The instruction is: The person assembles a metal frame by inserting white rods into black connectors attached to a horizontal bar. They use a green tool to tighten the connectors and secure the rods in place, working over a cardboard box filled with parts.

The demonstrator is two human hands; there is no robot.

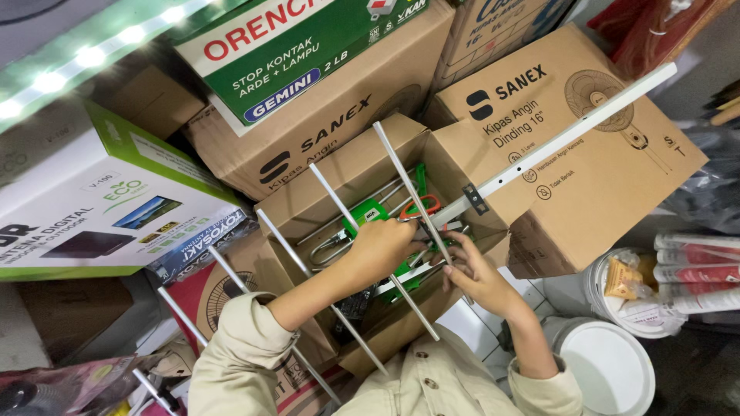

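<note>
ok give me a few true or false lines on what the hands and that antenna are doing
1. The left hand grips orange-handled scissors. True.
2. The right hand rests on the white bucket lid. False: it is at the antenna rods, near the scissors.
3. The antenna has a green plastic part. True.
4. The antenna lies over a wooden table. False: it lies over brown cardboard boxes.

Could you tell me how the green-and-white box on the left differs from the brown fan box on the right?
The green-and-white box is glossy, with printed screen pictures; the brown fan box is plain cardboard with a line drawing of a fan. The green-and-white box looks shut; the fan box has a flap open by the antenna boom. Both lie tilted in the stack.
</note>
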